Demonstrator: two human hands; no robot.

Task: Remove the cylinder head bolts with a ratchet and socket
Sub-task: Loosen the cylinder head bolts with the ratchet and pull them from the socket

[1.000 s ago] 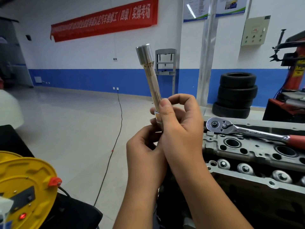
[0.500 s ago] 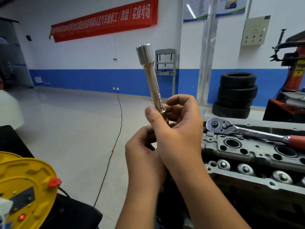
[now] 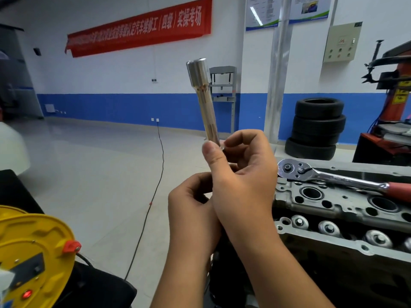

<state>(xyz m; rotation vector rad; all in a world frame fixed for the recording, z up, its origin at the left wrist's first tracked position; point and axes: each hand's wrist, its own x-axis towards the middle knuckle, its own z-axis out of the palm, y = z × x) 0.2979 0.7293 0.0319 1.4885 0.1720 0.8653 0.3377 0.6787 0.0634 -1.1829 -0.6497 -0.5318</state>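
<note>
— What is being held up in the middle of the view?

— A long metal extension bar (image 3: 209,114) with a socket (image 3: 198,72) fitted on its upper end is held nearly upright, tilted slightly to the left, above the floor. The socket end appears doubled by motion blur.

— How is it gripped?

— The lower end of the bar is pinched by the right hand (image 3: 242,172), the thumb laid along its near side and the forefinger curled round the far side. The left hand (image 3: 191,210) is tucked just below and against the right one, its fingers curled; the bottom tip of the bar is hidden there, so what is pinched by it cannot be told.

— And the ratchet?

— The ratchet (image 3: 315,175) is laid flat on top of the cylinder head (image 3: 347,203), just to the right of the hands and untouched by them. Its round head is turned toward the hands, and its red handle is run off the right edge.

— Are the head bolts seen?

— A row of round silver fittings (image 3: 327,227) is seen along the near side of the cylinder head; whether bolts are among them cannot be told.

— What lies around?

— A yellow cable reel (image 3: 33,252) is seen at lower left, a black cable (image 3: 155,187) is trailed across the pale floor, tyres (image 3: 315,127) are stacked by the blue-banded wall, and a red banner (image 3: 138,30) is hung above.
</note>
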